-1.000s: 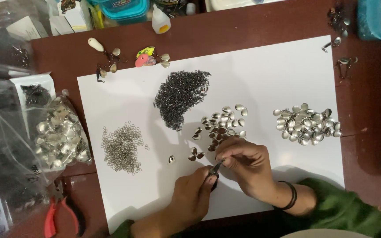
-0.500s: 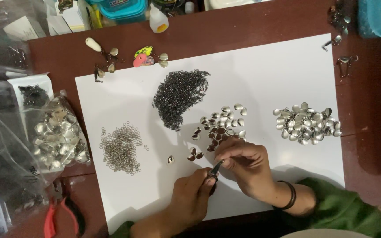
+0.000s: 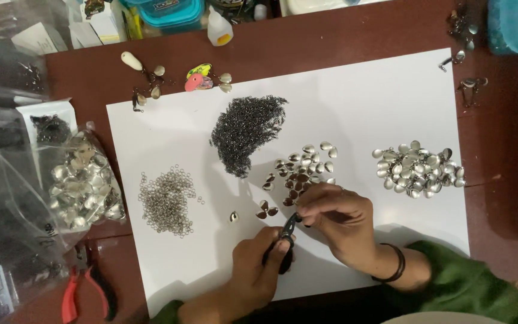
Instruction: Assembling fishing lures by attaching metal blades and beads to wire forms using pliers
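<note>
White paper sheet [image 3: 391, 90] covers the middle of a dark red-brown wooden table [image 3: 343, 36], and both hands work at its lower centre. The left hand [image 3: 259, 270] is closed around the handles of small black pliers [image 3: 286, 231], whose tip points up toward the right hand [image 3: 337, 219]. The right hand's fingertips [image 3: 303, 211] are pinched together at the plier tip; whatever small piece they hold is too small to tell. Just above the hands lies a loose cluster of small silver and copper oval metal blades [image 3: 301, 168], touching the right hand's knuckles. A heap of tiny dark metal rings [image 3: 247, 135] sits above left, a scatter of small silver split rings [image 3: 166, 201] lies well to the left, and a pile of silver oval blades [image 3: 418, 168] rests to the right. Red-handled pliers [image 3: 85, 291] lie off the sheet at lower left, below a clear plastic bag of silver blades [image 3: 82, 183].
</note>
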